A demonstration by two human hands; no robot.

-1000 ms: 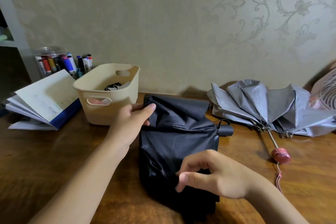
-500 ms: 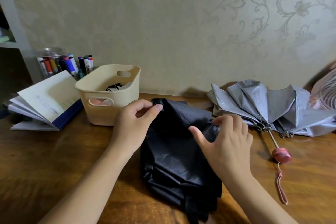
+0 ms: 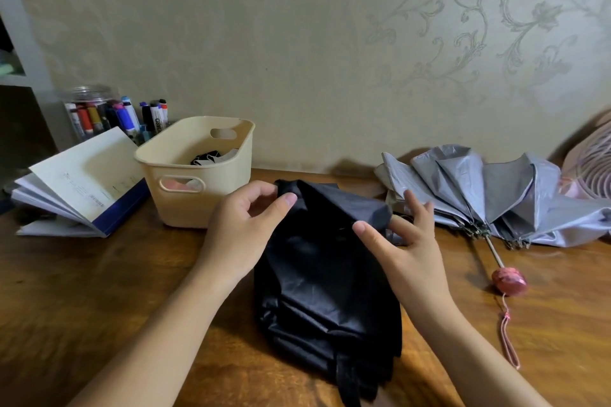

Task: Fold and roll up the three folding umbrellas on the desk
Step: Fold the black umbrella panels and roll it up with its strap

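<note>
Dark wood desk (image 3: 82,301), against a beige wall with embossed floral wallpaper (image 3: 330,43); edge of a shelf unit at far left. Left to right: open book (image 3: 79,188) fanned on the desk, clear jar of markers (image 3: 96,109) behind it, then a cream plastic bin (image 3: 198,172) with cut-out handles, something black and white inside, contents otherwise unclear. Center: black umbrella (image 3: 327,274), canopy collapsed into loose glossy pleats lying flat on the desk, strap hanging at the near end. Left hand (image 3: 244,228) has thumb and fingers pinched on the fabric's top-left corner. Right hand (image 3: 406,241) pinches the top-right fold between thumb and forefinger, other fingers spread apart. Right of that: grey umbrella (image 3: 489,195), half-open, panels splayed against the wall, shaft pointing toward the camera, pink handle (image 3: 509,281) with wrist cord on the desk. Pink fan (image 3: 591,168) at far right edge.
</note>
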